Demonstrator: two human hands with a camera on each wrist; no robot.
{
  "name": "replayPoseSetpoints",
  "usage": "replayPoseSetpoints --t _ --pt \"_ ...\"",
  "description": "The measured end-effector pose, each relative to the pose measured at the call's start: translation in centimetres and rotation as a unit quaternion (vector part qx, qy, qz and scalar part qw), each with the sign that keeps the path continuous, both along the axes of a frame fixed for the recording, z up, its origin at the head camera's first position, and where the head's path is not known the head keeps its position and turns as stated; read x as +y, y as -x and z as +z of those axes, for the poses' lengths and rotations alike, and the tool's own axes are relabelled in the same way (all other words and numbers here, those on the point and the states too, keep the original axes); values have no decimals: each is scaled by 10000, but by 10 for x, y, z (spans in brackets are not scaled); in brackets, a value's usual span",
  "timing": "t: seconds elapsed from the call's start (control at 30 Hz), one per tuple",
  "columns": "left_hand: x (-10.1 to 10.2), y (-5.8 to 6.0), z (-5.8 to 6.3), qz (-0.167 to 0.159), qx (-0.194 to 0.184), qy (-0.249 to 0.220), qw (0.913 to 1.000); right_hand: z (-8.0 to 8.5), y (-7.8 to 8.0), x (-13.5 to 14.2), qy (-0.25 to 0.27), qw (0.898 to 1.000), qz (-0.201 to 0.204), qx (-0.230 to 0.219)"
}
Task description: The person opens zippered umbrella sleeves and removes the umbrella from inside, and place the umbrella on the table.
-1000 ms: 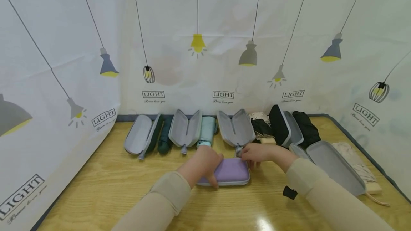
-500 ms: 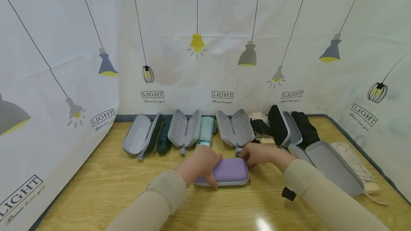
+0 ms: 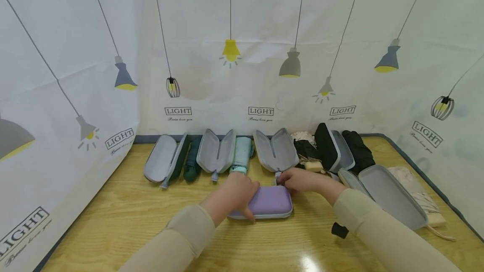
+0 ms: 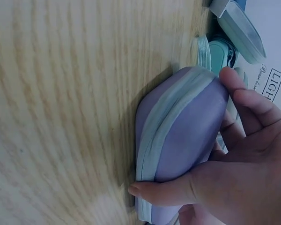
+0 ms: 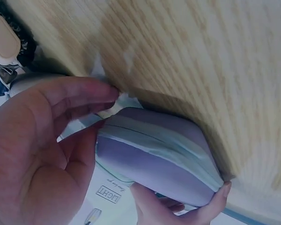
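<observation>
A closed purple zip case (image 3: 270,201) lies on the wooden table in the middle of the head view. My left hand (image 3: 242,194) grips its left part, with the thumb on the near side and fingers over the far side. In the left wrist view its pale zipper (image 4: 166,119) runs round the side between the two halves. At the case's far right corner my right hand (image 3: 302,180) has its fingers curled, with thumb and fingertips pinching at the zipper (image 5: 161,140). Those fingers hide the zipper pull itself.
Open grey-lined cases (image 3: 162,160) line the back wall, between a dark green folded umbrella (image 3: 192,160), a teal one (image 3: 242,154) and a black one (image 3: 357,150). A larger open case (image 3: 393,198) and a beige bundle (image 3: 429,205) lie right of my right forearm.
My right hand's fingers have drawn in at the case's far right corner. Left hand and case hold their place, apart from a slight shift of the whole view.
</observation>
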State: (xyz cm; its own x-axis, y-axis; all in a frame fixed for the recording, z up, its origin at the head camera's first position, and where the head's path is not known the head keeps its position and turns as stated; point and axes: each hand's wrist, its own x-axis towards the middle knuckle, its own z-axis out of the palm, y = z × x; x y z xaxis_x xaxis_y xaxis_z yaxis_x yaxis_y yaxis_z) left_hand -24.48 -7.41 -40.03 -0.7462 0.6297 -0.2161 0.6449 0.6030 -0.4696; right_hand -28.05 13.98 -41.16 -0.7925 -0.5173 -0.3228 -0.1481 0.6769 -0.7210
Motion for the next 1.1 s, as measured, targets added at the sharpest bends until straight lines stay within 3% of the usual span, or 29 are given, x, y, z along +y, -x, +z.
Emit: replayPoseSetpoints --t 0.13,0.57,0.7,0.77,0.9,1.1 --pt "-1 -5 -1 -22 169 -62 9998 2 -1 -3 -83 9996 153 236" --pt "-9 -19 -5 -85 657 -264 9975 13 2 10 -508 9884 1273 646" --pt "-10 -21 -6 -132 793 -314 9963 12 -1 10 -1141 9729 1515 1322" --pt "-10 -21 -7 -156 804 -348 9960 11 -5 9 -1461 9601 1608 1760" --pt "-9 -17 -9 31 572 -584 9966 11 -12 12 -1939 9403 1597 2295" --pt "-11 -11 -11 461 270 -792 9954 9 -27 19 -2169 9347 1505 2381"
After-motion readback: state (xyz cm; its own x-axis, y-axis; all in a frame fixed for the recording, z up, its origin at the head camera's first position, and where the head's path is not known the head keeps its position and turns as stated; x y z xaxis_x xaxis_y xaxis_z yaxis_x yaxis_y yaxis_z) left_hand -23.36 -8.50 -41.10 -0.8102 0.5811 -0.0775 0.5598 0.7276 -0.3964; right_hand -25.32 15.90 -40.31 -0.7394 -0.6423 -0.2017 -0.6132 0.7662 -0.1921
